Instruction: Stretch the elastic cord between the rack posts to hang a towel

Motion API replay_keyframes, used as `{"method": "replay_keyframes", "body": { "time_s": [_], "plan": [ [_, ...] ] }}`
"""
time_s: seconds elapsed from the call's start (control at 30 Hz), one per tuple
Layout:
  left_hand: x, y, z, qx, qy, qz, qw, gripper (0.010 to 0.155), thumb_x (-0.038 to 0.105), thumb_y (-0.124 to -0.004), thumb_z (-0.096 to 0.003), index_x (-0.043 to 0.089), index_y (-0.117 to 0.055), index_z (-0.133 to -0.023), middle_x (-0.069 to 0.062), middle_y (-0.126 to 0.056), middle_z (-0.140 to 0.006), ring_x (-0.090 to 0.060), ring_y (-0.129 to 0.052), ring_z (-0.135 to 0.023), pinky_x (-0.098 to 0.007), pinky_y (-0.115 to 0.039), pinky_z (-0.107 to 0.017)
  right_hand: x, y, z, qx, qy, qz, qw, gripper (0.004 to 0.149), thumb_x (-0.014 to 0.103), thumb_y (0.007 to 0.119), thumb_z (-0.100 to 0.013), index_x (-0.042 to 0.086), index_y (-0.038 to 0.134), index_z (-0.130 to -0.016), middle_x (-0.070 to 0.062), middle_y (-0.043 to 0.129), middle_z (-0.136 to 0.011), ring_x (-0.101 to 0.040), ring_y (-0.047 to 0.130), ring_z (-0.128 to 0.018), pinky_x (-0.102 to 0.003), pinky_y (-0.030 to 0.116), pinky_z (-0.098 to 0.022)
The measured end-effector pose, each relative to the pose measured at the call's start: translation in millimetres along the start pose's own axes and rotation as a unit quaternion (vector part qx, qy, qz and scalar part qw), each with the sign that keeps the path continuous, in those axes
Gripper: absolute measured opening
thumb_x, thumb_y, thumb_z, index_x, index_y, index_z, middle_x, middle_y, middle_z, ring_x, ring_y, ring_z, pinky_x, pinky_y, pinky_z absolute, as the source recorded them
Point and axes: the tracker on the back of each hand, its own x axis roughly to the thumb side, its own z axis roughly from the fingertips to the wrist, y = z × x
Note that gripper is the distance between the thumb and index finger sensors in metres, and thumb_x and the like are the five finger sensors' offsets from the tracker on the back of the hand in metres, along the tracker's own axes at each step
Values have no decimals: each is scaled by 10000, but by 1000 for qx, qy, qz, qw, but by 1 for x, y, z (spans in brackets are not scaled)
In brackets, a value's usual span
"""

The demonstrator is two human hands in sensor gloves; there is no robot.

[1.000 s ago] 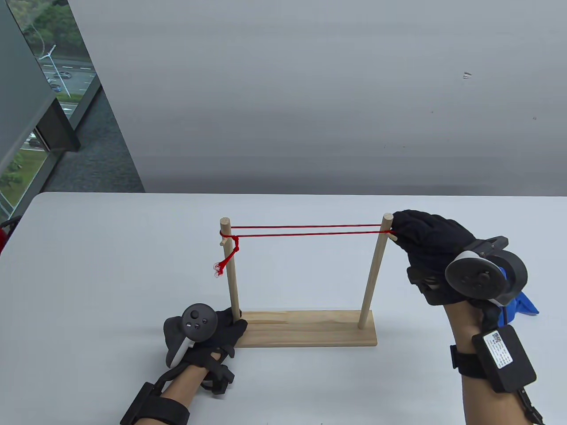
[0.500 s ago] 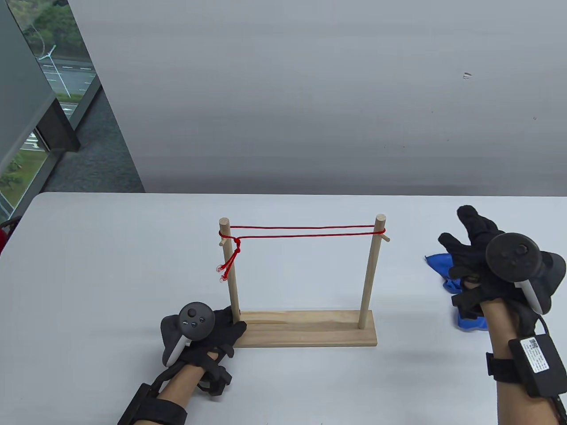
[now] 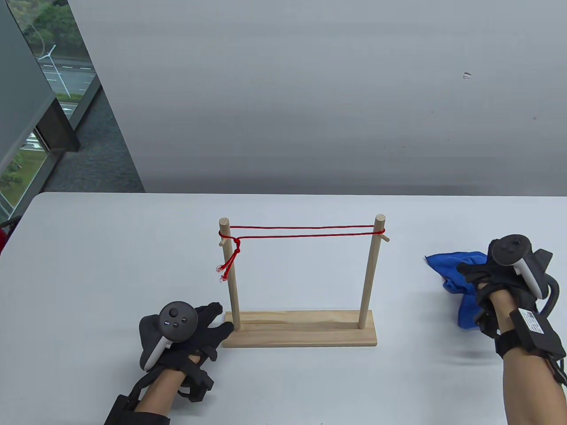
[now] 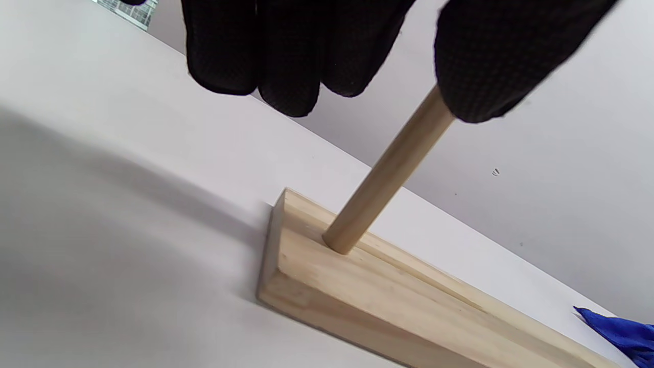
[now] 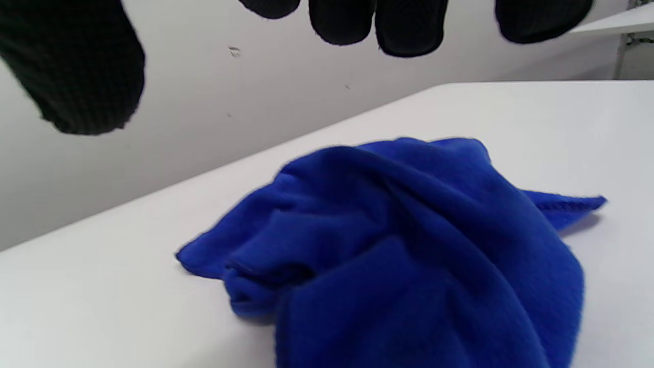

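Observation:
The wooden rack has a base (image 3: 305, 330), a left post (image 3: 230, 274) and a right post (image 3: 371, 270). A red elastic cord (image 3: 305, 231) runs doubled between the post tops, knotted at the left post with its tail hanging. My left hand (image 3: 221, 317) lies open on the table at the base's left end, fingers spread beside the post foot. The left wrist view shows the left post (image 4: 388, 174) between thumb and fingers, not gripped. My right hand (image 3: 476, 276) hovers open over the crumpled blue towel (image 3: 456, 270). In the right wrist view the towel (image 5: 398, 245) lies below the spread fingers, untouched.
The white table (image 3: 110, 265) ends against a grey wall at the back. A window is at the far left. The towel's corner also shows in the left wrist view (image 4: 623, 332), beyond the base (image 4: 388, 296).
My right hand let go at the right post top and moved right and down over the towel. My left hand slid left off the base's end and spread its fingers.

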Motion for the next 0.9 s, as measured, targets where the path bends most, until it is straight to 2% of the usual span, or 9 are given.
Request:
{"method": "replay_keyframes", "body": {
  "time_s": [0.2,0.3,0.4,0.47,0.53,0.6,0.7,0.77,0.9],
  "plan": [
    [-12,-5,8,20,31,36,999,713,610,-910,-383,207,-802,-961,-73,-892,-983,-394,-831,-902,-707,-464,-722,-24,25,-24,59,86,47,993,1074,728,820,-370,318,82,-1034,-129,102,-1108,-476,284,-1054,-766,436,-626],
    [-15,-7,10,31,39,37,998,724,618,-906,-382,207,-794,-968,-75,-883,-992,-395,-826,-909,-709,-462,-721,-35,40,-30,85,110,58,989,1087,741,820,-366,328,60,-1025,-137,116,-1108,-460,330,-1056,-751,459,-629],
    [-15,-9,9,25,43,48,998,734,624,-902,-383,215,-778,-981,-73,-862,-1011,-396,-808,-927,-715,-446,-724,-43,54,-34,99,123,62,986,1073,706,839,-378,324,72,-1022,-141,195,-1108,-414,457,-1030,-724,490,-632],
    [-15,-9,9,24,41,41,998,739,628,-899,-385,214,-774,-984,-74,-856,-1017,-397,-803,-932,-717,-443,-724,-43,58,-34,90,121,67,986,1059,669,858,-385,308,95,-1024,-139,273,-1099,-389,536,-995,-711,512,-627],
    [-15,-10,9,25,40,38,998,740,631,-896,-385,216,-772,-986,-69,-855,-1019,-395,-801,-935,-718,-442,-725,-41,58,-34,54,121,74,988,1016,599,871,-393,273,148,-1028,-131,389,-1069,-365,628,-926,-677,568,-608],
    [-14,-9,9,30,39,35,998,737,631,-895,-384,219,-773,-983,-70,-855,-1018,-395,-803,-934,-717,-444,-725,-41,57,-34,8,120,65,991,934,500,900,-387,211,284,-1027,-137,590,-978,-329,764,-800,-636,651,-561],
    [-14,-9,9,35,36,33,998,734,632,-892,-385,219,-775,-981,-73,-858,-1014,-395,-806,-931,-716,-449,-723,-41,58,-33,-35,119,67,990,758,406,912,-376,133,534,-974,-145,786,-813,-293,889,-607,-550,757,-486],
    [-14,-9,10,39,34,31,998,728,632,-890,-388,222,-778,-979,-68,-858,-1014,-392,-805,-933,-715,-449,-725,-41,57,-30,-55,111,70,990,654,390,901,-383,112,646,-917,-152,842,-743,-282,926,-532,-507,806,-435],
    [-13,-7,12,46,24,33,998,733,639,-885,-387,223,-775,-981,-67,-857,-1015,-390,-806,-933,-714,-455,-723,-39,52,-18,-79,92,51,991,563,382,876,-394,112,722,-863,-164,842,-726,-281,931,-519,-503,818,-422]
  ]
}}
